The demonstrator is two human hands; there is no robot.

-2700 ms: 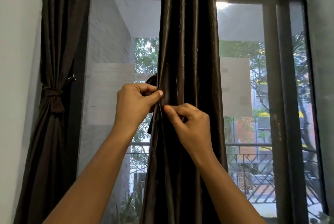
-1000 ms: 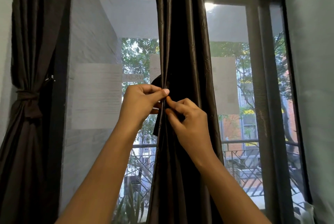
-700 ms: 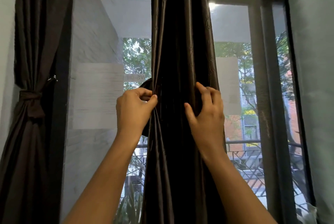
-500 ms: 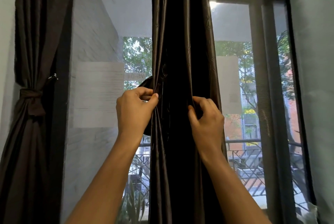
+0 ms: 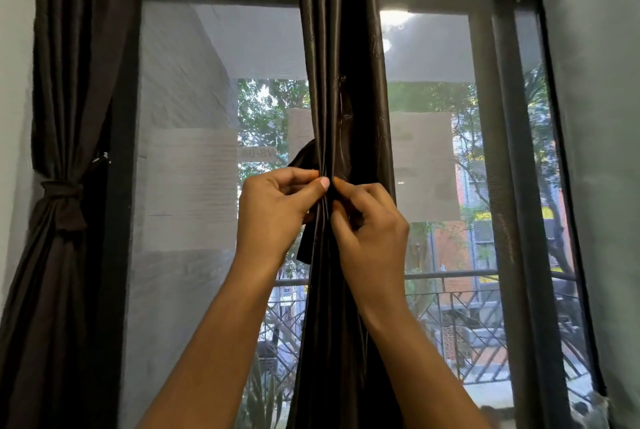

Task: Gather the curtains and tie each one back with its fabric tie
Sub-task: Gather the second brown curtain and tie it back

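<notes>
A dark brown curtain [image 5: 341,48] hangs gathered in narrow folds at the middle of the window. My left hand [image 5: 277,210] pinches its left folds between thumb and fingers at mid height. My right hand [image 5: 372,231] is closed on the folds right beside it, thumbs nearly touching. A dark strip of fabric tie [image 5: 304,158] pokes out behind the curtain's left edge, above and below my left hand. At the far left a second brown curtain [image 5: 69,65] is bunched by a knotted fabric tie [image 5: 64,200].
The window frame [image 5: 124,186] and a mesh screen stand right behind the curtains. A small hook [image 5: 102,158] sticks out of the frame near the left tie. Grey walls close in on both sides. A balcony railing [image 5: 450,276] lies outside.
My right hand has come back from the curtain's right side to the folds beside my left thumb and closed on them. My left hand has kept its pinch.
</notes>
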